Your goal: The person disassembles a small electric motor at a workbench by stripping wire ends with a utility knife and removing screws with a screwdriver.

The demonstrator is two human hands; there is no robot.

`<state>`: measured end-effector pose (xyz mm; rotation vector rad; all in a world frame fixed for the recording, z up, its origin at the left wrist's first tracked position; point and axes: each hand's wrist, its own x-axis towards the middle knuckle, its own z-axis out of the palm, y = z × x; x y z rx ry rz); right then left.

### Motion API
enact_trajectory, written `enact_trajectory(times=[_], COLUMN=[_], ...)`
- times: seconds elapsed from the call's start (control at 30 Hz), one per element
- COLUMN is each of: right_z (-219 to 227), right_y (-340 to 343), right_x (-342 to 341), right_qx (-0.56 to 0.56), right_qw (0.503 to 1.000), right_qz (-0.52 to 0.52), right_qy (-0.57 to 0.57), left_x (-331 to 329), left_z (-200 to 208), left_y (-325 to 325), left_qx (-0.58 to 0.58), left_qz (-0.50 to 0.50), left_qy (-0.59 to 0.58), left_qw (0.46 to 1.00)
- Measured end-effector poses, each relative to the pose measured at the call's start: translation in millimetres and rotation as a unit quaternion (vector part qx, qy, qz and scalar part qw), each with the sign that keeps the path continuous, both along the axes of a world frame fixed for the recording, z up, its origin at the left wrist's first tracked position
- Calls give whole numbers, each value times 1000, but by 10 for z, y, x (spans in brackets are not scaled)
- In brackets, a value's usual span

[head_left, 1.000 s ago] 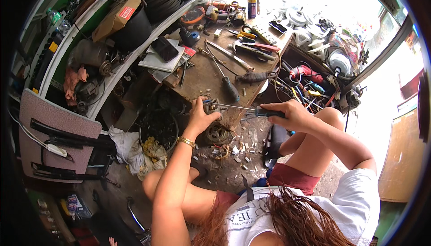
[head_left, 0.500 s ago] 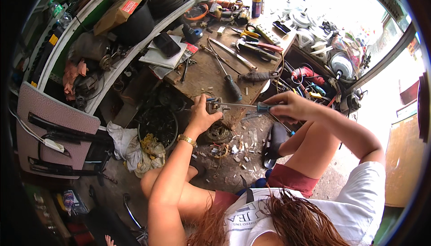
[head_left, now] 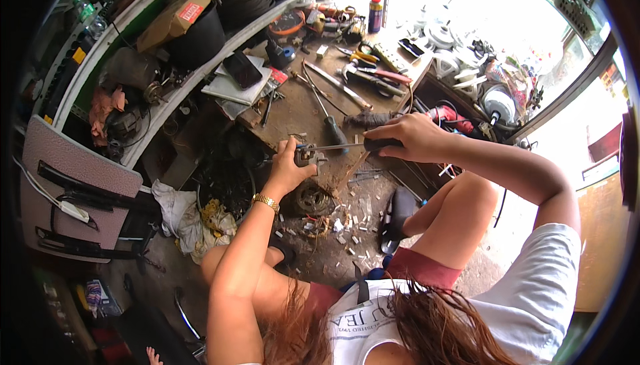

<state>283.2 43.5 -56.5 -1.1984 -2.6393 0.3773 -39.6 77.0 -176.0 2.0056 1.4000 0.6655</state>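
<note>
Gripped in my right hand (head_left: pixel 415 140) is a screwdriver (head_left: pixel 339 146) with a dark handle. Its shaft points left, and the tip meets a small greyish metal part (head_left: pixel 308 157) at the bench edge. My left hand (head_left: pixel 291 168) is closed around that part, thumb on the near side; its exact kind cannot be made out. A round metal motor core (head_left: pixel 315 200) with an open middle sits just below the hand. Another screwdriver (head_left: pixel 335 133) lies on the wooden bench (head_left: pixel 292 115) beyond the one I hold.
Pliers (head_left: pixel 377 75), other hand tools and a dark spray can (head_left: pixel 375 15) are at the back of the bench. A phone (head_left: pixel 243 70) lies on papers to the left. Scraps (head_left: pixel 360 235) litter the floor. A dark tub (head_left: pixel 230 182) and rags (head_left: pixel 175 215) stand left.
My right hand has shifted slightly left and upward, turning with the palm more downward over the screwdriver handle. My left hand still holds the metal part. The whole view has shifted a little.
</note>
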Motion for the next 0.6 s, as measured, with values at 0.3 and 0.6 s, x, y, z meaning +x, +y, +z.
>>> enact_trajectory(times=[0.3,0.6], right_z=[-7,-175], right_y=[112,332], right_x=[-206,-429], right_qx=[-72,-118], right_qw=[983,972], right_qz=[-96,-111], right_qy=[-141,-168], left_x=[-23,193], left_z=[-138,-325], left_y=[11,-95], left_qx=[56,211], left_qz=[8,33], left_qy=[-4,-17], left_qw=[998,977])
